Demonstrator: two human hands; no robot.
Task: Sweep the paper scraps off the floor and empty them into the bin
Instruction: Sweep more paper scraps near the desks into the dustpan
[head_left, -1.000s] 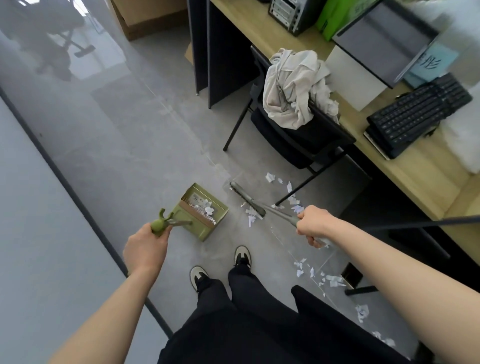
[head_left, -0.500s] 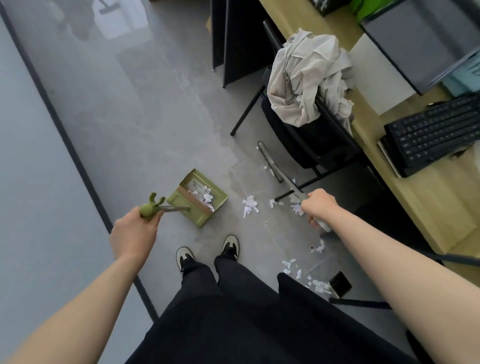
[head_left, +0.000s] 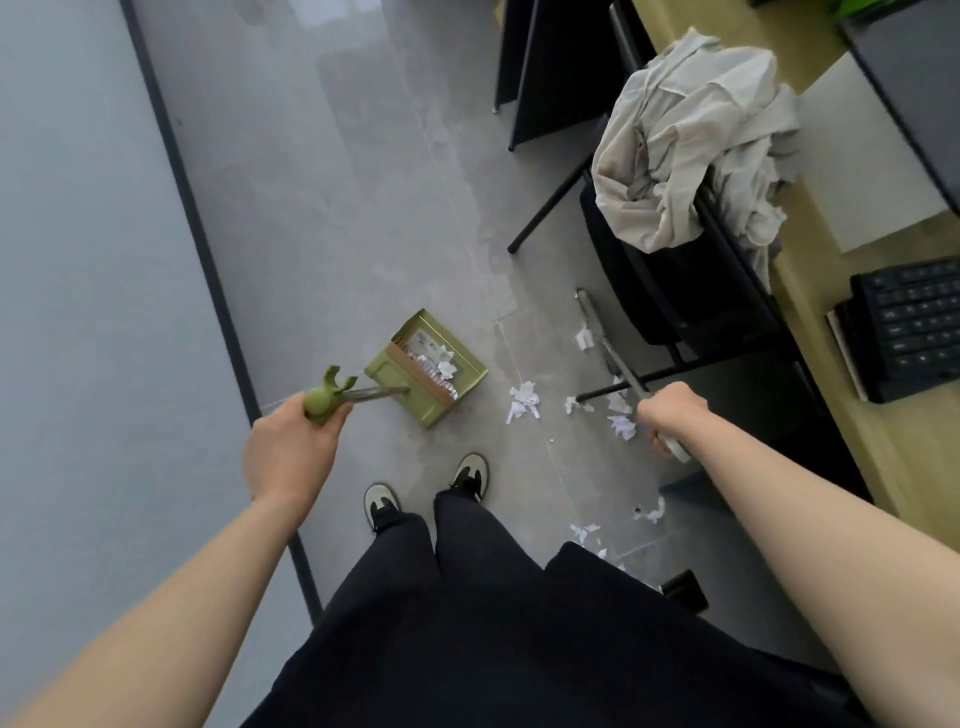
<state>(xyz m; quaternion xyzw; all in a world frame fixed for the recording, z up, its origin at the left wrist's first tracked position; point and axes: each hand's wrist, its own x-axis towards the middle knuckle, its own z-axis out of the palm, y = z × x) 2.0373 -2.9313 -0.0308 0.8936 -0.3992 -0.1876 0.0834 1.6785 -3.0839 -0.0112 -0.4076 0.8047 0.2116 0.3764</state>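
Grey floor (head_left: 363, 208) | dustpan (head_left: 428, 366) label unreadable | keyboard (head_left: 911, 325) legends blurred

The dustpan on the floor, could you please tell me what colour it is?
Olive green; the dustpan shows in the head view, the only one.

A: Broom (head_left: 608, 345) change over the last second?
B: Swung away from the dustpan (head_left: 428, 366), head now under the chair (head_left: 691, 291), right of centre frame.
A: Scraps?
B: A clump of paper scraps (head_left: 523, 401) lies exposed at centre; right hand (head_left: 670, 418) drew rightward.
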